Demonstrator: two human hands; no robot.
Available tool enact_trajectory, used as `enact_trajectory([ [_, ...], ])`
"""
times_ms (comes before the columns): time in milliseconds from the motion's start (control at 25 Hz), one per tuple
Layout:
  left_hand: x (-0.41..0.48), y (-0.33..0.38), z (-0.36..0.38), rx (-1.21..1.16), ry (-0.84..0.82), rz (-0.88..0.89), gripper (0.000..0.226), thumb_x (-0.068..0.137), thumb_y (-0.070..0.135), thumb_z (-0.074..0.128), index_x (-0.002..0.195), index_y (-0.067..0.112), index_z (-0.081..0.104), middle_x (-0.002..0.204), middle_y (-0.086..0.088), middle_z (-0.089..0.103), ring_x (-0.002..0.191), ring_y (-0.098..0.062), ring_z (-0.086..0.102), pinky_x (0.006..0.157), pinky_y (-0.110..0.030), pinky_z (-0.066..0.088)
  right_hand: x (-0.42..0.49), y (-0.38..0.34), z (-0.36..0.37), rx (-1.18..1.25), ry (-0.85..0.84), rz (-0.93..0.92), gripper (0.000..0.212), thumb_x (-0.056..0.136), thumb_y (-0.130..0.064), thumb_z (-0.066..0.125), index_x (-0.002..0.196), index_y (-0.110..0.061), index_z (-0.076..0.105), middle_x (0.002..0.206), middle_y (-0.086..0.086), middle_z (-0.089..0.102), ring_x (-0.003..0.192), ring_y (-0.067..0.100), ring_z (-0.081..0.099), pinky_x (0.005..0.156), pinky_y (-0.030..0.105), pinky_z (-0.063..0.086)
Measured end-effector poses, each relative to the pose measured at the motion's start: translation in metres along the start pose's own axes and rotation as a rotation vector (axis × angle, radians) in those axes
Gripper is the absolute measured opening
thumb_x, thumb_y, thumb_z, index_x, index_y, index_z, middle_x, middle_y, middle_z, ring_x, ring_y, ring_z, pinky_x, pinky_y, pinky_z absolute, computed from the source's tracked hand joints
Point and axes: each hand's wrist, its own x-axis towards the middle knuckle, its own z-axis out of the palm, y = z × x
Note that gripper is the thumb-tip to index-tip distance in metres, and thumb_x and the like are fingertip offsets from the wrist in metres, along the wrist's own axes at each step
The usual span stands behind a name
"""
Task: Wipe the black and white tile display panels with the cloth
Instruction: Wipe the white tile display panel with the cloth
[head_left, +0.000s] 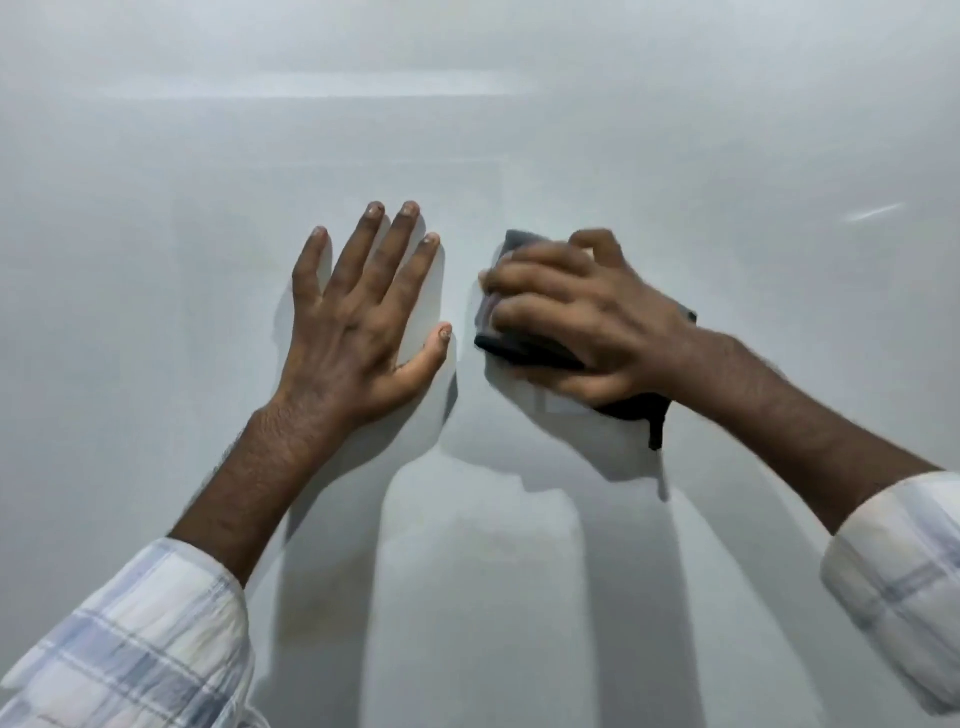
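the fingers (402, 234) of the left hand (358, 322) are spread out straight and laid flat on the white panel (467, 130), with the thumb stuck out to the side and nothing held. just beside it, the fingers (524, 283) of the right hand (587, 322) are curled over a dark cloth (524, 348), which is gripped and pressed against the same panel. the cloth is folded into a thick pad. its edge can be seen poking out past the fingertips, and a loose tail is left dangling below the heel of the hand. a small gap is seen between the left thumb and the cloth, so they're not touching. the right hand is a bit blurred. further out both forearms are bare, and a pale checked left sleeve (130, 639) and right sleeve (898, 582) are seen at the bottom corners. the panel is glossy and plain white-grey all over, with soft shadows of the arms thrown on it and a faint bright streak reflected near the top.
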Motion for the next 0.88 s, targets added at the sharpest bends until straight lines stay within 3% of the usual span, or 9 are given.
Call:
enact_trajectory([
  [160,0.018,-0.007,-0.008,-0.075,0.075,0.034,0.069,0.097,0.048,0.052,0.154,0.009,0.048,0.169,-0.012,0.029,0.157,-0.031,0.026,0.121,-0.059,0.024,0.030,0.061,-0.010,0.061,0.256,0.625,0.043,0.092,-0.049,0.067,0.124,-0.021,0.063,0.136,-0.004,0.060,0.132,0.028,0.050,0.099,0.054,0.038],
  [200,0.031,-0.011,-0.011,-0.091,0.114,0.038,0.068,0.097,0.047,0.053,0.154,0.009,0.048,0.169,-0.012,0.030,0.157,-0.031,0.027,0.121,-0.057,0.025,0.037,0.059,-0.010,0.002,0.264,0.662,0.043,0.092,-0.050,0.065,0.125,-0.022,0.061,0.136,-0.005,0.059,0.132,0.028,0.049,0.097,0.050,0.035],
  [360,0.085,-0.036,-0.017,-0.063,0.142,0.003,0.072,0.098,0.051,0.046,0.157,0.011,0.042,0.171,-0.010,0.025,0.158,-0.029,0.023,0.122,-0.056,0.022,0.046,0.067,-0.010,-0.023,0.088,0.078,0.040,0.095,-0.048,0.068,0.124,-0.019,0.066,0.140,-0.003,0.061,0.135,0.028,0.053,0.097,0.055,0.039],
  [400,0.092,-0.039,-0.014,-0.034,0.114,-0.011,0.073,0.098,0.053,0.042,0.158,0.012,0.041,0.172,-0.009,0.023,0.159,-0.029,0.021,0.123,-0.057,0.020,0.048,0.088,-0.014,0.010,0.120,0.108,0.040,0.093,-0.047,0.071,0.123,-0.020,0.068,0.138,-0.004,0.063,0.132,0.028,0.056,0.097,0.056,0.041],
  [520,0.094,-0.040,0.000,0.025,0.034,-0.042,0.077,0.099,0.056,0.032,0.162,0.011,0.034,0.173,-0.008,0.019,0.160,-0.030,0.018,0.124,-0.061,0.016,0.063,0.122,-0.020,0.089,0.350,0.670,0.041,0.087,-0.051,0.068,0.119,-0.026,0.067,0.129,-0.008,0.065,0.128,0.027,0.053,0.098,0.048,0.037],
  [560,0.091,-0.038,0.002,0.028,0.026,-0.043,0.077,0.099,0.056,0.031,0.162,0.011,0.032,0.173,-0.008,0.018,0.160,-0.030,0.016,0.124,-0.061,0.015,0.070,0.116,-0.019,0.030,0.342,0.738,0.042,0.087,-0.053,0.064,0.120,-0.027,0.065,0.129,-0.008,0.064,0.128,0.027,0.051,0.095,0.044,0.032],
  [720,0.089,-0.041,0.003,0.031,0.051,-0.038,0.078,0.099,0.056,0.034,0.162,0.010,0.033,0.173,-0.008,0.019,0.160,-0.030,0.016,0.125,-0.061,0.014,0.084,0.111,-0.018,-0.040,0.101,0.058,0.041,0.096,-0.050,0.065,0.125,-0.022,0.066,0.138,-0.005,0.062,0.133,0.026,0.053,0.099,0.048,0.036],
  [760,0.089,-0.040,0.003,0.035,0.054,-0.031,0.078,0.099,0.056,0.034,0.162,0.010,0.034,0.173,-0.008,0.020,0.160,-0.030,0.017,0.124,-0.061,0.015,0.085,0.130,-0.025,-0.016,0.121,0.073,0.041,0.095,-0.049,0.067,0.125,-0.021,0.067,0.136,-0.005,0.064,0.129,0.026,0.056,0.100,0.050,0.040],
  [880,0.092,-0.040,0.003,0.023,0.052,-0.025,0.079,0.097,0.056,0.035,0.160,0.009,0.038,0.171,-0.009,0.024,0.158,-0.032,0.022,0.122,-0.063,0.018,0.100,0.164,-0.032,0.046,0.319,0.613,0.045,0.090,-0.054,0.061,0.123,-0.023,0.065,0.126,-0.008,0.066,0.125,0.028,0.053,0.098,0.047,0.035],
])
